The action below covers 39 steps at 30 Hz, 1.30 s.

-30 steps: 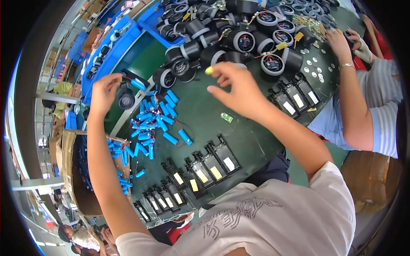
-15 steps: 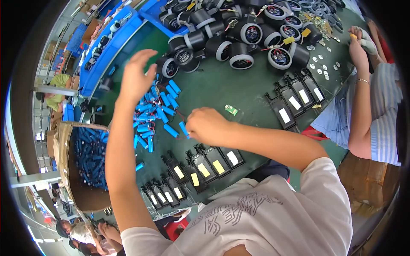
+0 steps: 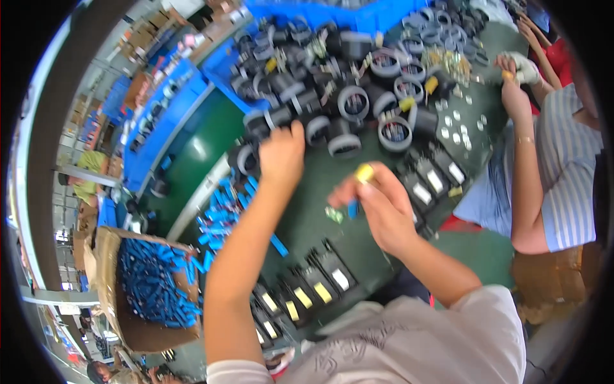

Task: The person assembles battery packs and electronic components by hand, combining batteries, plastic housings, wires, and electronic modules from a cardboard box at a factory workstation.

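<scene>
One long, dark green counter point(image 3: 313, 206) carries the parts in reach. Across its far side spreads a heap of black plastic cylinders with grey rings point(image 3: 354, 102); at the left stands a brown cardboard box point(image 3: 153, 338) of blue cells. Flat black rectangular plastic casings point(image 3: 328, 262) with pale labels line the near edge.

Half a second ago the left hand point(image 3: 281, 158) was over the loose blue cylindrical cells point(image 3: 219, 221) and the right hand point(image 3: 387, 208) at their edge; now the left is by the heap and the right well apart from the cells, so one seems separated from the rest.

The left reaches forward, its forearm crossing the loose cells; I cannot tell whether its fingers are apart or together. The right is bent inward, fingers seemingly clamped on a single blue cylinder point(image 3: 353, 208) (only a short piece shows), just beside a small green circuit board point(image 3: 334, 214). A yellow finger sleeve point(image 3: 364, 173) caps one right fingertip.
</scene>
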{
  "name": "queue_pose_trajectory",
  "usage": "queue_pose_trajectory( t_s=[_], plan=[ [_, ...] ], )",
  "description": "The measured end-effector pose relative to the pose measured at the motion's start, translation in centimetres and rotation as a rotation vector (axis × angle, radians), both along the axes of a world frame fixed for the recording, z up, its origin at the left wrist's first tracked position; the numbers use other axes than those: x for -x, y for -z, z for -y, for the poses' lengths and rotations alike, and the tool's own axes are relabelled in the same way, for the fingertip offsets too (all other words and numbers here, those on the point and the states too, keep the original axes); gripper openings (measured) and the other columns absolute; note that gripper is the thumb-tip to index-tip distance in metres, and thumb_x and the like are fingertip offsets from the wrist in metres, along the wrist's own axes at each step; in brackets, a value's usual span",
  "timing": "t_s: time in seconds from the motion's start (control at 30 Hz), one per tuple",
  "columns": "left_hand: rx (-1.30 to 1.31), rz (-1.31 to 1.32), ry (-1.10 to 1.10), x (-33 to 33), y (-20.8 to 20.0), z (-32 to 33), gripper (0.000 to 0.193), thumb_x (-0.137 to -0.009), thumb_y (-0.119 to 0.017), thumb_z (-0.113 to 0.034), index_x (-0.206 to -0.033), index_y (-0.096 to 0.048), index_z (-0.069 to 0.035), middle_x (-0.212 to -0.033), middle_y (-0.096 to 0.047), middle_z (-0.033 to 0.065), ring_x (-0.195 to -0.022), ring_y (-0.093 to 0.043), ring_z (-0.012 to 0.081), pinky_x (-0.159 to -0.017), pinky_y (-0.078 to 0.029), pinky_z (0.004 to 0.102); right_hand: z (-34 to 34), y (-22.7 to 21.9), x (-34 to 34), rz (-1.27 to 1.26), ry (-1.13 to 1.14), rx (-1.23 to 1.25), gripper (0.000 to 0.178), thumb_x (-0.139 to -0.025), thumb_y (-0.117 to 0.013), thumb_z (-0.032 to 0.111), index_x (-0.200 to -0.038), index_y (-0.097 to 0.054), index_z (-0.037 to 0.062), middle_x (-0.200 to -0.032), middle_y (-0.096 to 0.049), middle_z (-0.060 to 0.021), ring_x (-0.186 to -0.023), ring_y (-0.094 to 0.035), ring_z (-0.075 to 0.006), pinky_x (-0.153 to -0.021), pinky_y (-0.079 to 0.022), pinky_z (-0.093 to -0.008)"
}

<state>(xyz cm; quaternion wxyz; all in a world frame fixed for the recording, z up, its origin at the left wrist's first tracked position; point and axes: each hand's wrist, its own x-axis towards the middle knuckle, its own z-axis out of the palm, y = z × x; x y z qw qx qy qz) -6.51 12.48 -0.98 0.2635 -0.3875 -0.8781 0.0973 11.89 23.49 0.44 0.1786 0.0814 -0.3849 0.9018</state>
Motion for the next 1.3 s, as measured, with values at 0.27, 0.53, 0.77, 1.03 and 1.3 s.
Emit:
queue_pose_trajectory(
  t_s=[0.27, 0.53, 0.77, 1.03, 1.3],
  plan=[
    [0.03, 0.311, 0.183, -6.3, 0.1, 4.8, 0.049, -0.07, -0.057, -0.005, -0.118, -0.056, -0.001, -0.078, -0.057, 0.0092, -0.072, -0.061, 0.0233, -0.059, -0.05, 0.0335, -1.8, 1.1, -2.4, 0.311, 0.028, -0.228, 0.005, -0.088, -0.057, 0.002, -0.093, -0.056, 0.0022, -0.075, -0.059, -0.0033, -0.062, -0.055, -0.0083, -0.059, -0.047, -0.0249],
    [-0.095, 0.43, 0.072, -8.6, -1.1, 4.9, 0.024, -0.08, -0.065, -0.016, -0.102, -0.065, -0.008, -0.079, -0.059, 0.0083, -0.065, -0.063, 0.028, -0.056, -0.05, 0.0375, -0.1, 1.6, -0.7, 0.194, 0.26, -0.717, 0.009, -0.081, -0.067, 0.003, -0.086, -0.062, -0.0021, -0.07, -0.052, -0.0041, -0.064, -0.049, -0.0113, -0.061, -0.041, -0.0251],
    [-0.864, 0.974, 0.156, -10.1, -2.5, 4.3, 0.01, -0.085, -0.059, 0.004, -0.093, -0.064, 0.005, -0.116, -0.055, 0.0163, -0.095, -0.065, 0.0222, -0.076, -0.056, 0.0292, 0.2, 1.3, 0.5, 0.205, 0.279, -0.755, 0.008, -0.087, -0.058, 0.004, -0.094, -0.058, -0.0007, -0.078, -0.053, -0.008, -0.066, -0.051, -0.0165, -0.061, -0.043, -0.0281],
    [-1.268, 1.395, 0.141, -11.9, -1.1, 5.5, 0.018, -0.09, -0.056, 0.004, -0.107, -0.061, 0.004, -0.103, -0.061, 0.0105, -0.089, -0.064, 0.0175, -0.082, -0.055, 0.0292, 1.4, 2.6, 0.9, 0.158, 0.332, -0.972, 0.007, -0.084, -0.058, 0.005, -0.088, -0.054, 0.0024, -0.084, -0.055, -0.0118, -0.079, -0.054, -0.0309, -0.068, -0.045, -0.0402],
    [-1.18, 1.262, 0.183, -12.6, -0.6, 5.2, 0.015, -0.087, -0.059, 0.005, -0.101, -0.064, 0.005, -0.098, -0.061, 0.0099, -0.086, -0.064, 0.0159, -0.076, -0.054, 0.0259, 1.6, 2.7, 0.5, 0.111, 0.48, -1.195, 0.008, -0.082, -0.061, 0.002, -0.087, -0.054, 0.0022, -0.078, -0.054, -0.0097, -0.074, -0.054, -0.0282, -0.063, -0.044, -0.0378]
  ],
)
